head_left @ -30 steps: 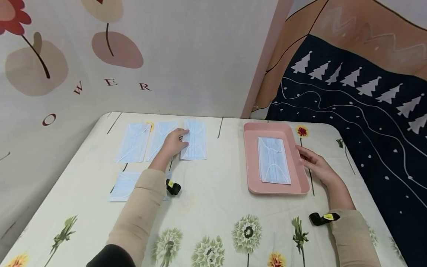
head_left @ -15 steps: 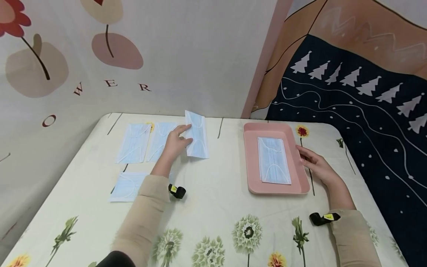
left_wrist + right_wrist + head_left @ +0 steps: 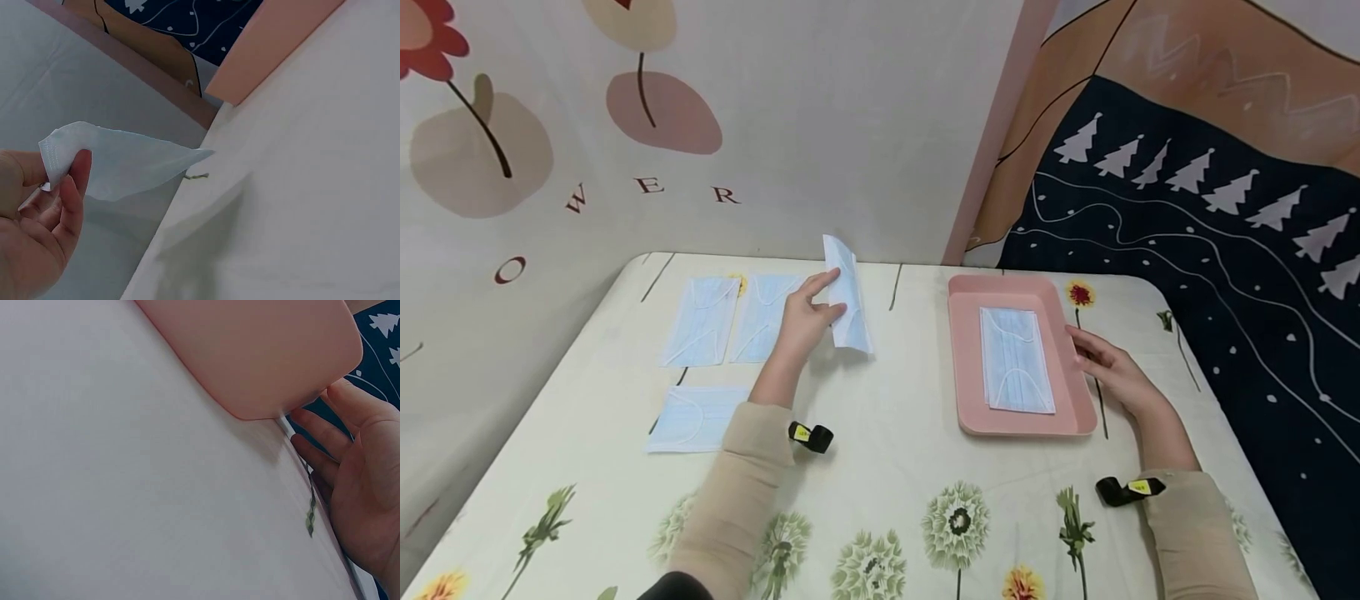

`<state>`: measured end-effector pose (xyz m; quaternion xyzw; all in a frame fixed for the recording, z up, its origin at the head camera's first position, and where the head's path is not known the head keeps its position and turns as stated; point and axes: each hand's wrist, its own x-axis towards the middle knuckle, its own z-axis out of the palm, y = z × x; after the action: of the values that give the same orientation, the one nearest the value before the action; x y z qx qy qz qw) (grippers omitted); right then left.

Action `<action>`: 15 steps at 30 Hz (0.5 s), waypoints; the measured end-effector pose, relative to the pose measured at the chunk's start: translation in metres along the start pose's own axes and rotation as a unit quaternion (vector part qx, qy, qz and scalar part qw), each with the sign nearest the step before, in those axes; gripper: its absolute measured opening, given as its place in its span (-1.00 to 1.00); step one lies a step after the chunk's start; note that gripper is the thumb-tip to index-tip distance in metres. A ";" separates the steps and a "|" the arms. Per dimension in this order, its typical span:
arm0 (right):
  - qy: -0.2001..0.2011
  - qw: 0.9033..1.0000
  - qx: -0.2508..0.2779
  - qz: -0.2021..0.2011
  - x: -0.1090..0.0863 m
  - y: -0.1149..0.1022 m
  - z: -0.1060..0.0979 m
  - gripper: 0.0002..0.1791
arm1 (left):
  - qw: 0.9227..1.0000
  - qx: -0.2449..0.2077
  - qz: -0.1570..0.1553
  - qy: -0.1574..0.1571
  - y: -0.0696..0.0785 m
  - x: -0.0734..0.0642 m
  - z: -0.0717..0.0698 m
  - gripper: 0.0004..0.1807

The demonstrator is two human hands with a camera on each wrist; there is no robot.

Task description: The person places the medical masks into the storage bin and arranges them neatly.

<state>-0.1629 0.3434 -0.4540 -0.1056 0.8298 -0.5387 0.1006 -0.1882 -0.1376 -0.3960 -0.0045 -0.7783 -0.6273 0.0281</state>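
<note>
My left hand (image 3: 806, 323) pinches a light blue face mask (image 3: 848, 292) by its left edge. The mask stands tilted above the table, and the left wrist view shows it bending away from the fingertips (image 3: 83, 164). Beside that hand lie two flat masks, one at the far left (image 3: 702, 321) and one (image 3: 765, 312) partly behind the hand. Another mask (image 3: 688, 419) lies sideways nearer to me, its right end hidden by the sleeve. My right hand (image 3: 1112, 371) touches the right rim of a pink tray (image 3: 964, 400), fingers relaxed. Stacked masks (image 3: 1018, 360) lie in the tray.
A white flowered cloth (image 3: 895, 467) covers the table. Behind it rises a pale printed wall hanging (image 3: 850, 150), and a dark panel with white trees (image 3: 1180, 233) runs along the right side. Each sleeve carries a small black camera (image 3: 811, 437).
The left hand has lifted the third mask of the back row off the table and tilted it up, moving slightly right. The right hand and tray stay in place.
</note>
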 end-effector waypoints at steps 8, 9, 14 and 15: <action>-0.001 1.000 0.003 -0.009 0.000 0.002 -0.001 -0.36 | 0.993 -0.116 -0.008 0.009 0.009 -0.007 0.014 -0.34; -0.001 1.000 0.005 -0.011 0.000 0.003 -0.001 -0.37 | 0.992 -0.128 -0.010 0.009 0.010 -0.007 0.016 -0.34; -0.003 1.000 0.011 -0.016 0.000 0.004 -0.001 -0.37 | 0.984 -0.179 -0.017 0.009 0.014 -0.011 0.029 -0.34; -0.004 1.000 0.012 -0.016 0.000 0.004 -0.001 -0.37 | 0.982 -0.189 -0.017 0.009 0.014 -0.012 0.032 -0.35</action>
<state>-0.1634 0.3459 -0.4568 -0.1198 0.8210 -0.5498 0.0960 -0.1767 -0.1034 -0.3897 0.0095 -0.6452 -0.7636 0.0228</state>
